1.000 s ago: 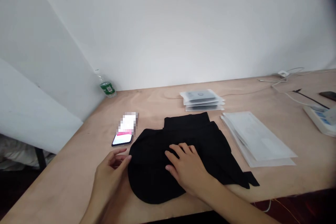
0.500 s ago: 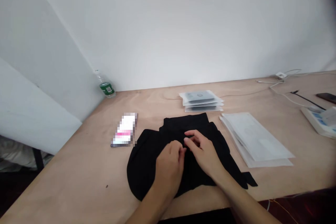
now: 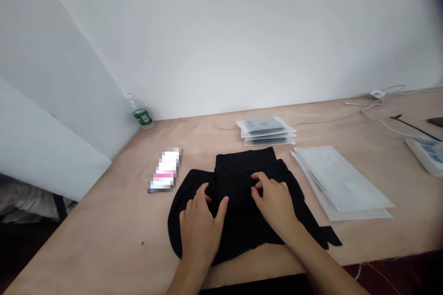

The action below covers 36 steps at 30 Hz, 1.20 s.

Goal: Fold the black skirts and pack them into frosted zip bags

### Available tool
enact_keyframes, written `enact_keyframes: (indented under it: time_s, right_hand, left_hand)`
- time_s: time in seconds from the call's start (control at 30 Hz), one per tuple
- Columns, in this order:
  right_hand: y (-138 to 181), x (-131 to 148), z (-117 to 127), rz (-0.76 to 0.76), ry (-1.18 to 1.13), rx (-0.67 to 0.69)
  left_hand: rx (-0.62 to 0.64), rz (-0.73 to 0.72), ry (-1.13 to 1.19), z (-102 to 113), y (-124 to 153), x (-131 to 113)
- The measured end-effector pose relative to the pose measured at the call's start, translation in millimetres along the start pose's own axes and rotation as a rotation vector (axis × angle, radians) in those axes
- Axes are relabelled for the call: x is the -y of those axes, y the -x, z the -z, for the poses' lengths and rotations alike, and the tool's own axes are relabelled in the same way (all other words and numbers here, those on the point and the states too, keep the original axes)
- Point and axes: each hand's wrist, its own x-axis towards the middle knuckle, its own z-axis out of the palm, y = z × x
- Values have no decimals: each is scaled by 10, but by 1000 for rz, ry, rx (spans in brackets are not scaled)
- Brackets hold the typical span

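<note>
A black cloth garment (image 3: 238,230) lies partly folded on the wooden table, with a narrower flap at its far side and a short strap at the lower right. Over its left part, my left hand (image 3: 200,221) has thumb and fingers spread, holding nothing. My right hand (image 3: 273,198) rests on or just above the right part of the cloth. Its fingers are bent, with a small gap between thumb and forefinger and no fabric seen in it. Whether the fingertips press on the cloth is hard to make out.
Left of the cloth lies a phone (image 3: 165,170) with a lit, blurred screen. Behind it are stacked frosted bags (image 3: 266,131) with dark contents. More flat frosted bags (image 3: 342,179) lie to the right. A bottle (image 3: 141,115) stands in the corner; cables and a power strip (image 3: 427,156) are far right.
My hands have moved apart from the middle of the cloth. The left hand went left and spread its fingers; the right shifted slightly right. The folded cloth between them looks flatter.
</note>
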Motion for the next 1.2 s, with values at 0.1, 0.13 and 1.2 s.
enact_keyframes:
  time_s: [0.1, 0.13, 1.2]
  right_hand:
    - [16, 1, -7, 49, 58, 0]
    - [25, 3, 0, 60, 56, -3]
    - [232, -200, 174, -78, -74, -61]
  left_hand:
    - [159, 126, 79, -47, -77, 2]
    - [162, 159, 129, -66, -99, 5]
    - [-134, -707, 87, -353, 117, -171]
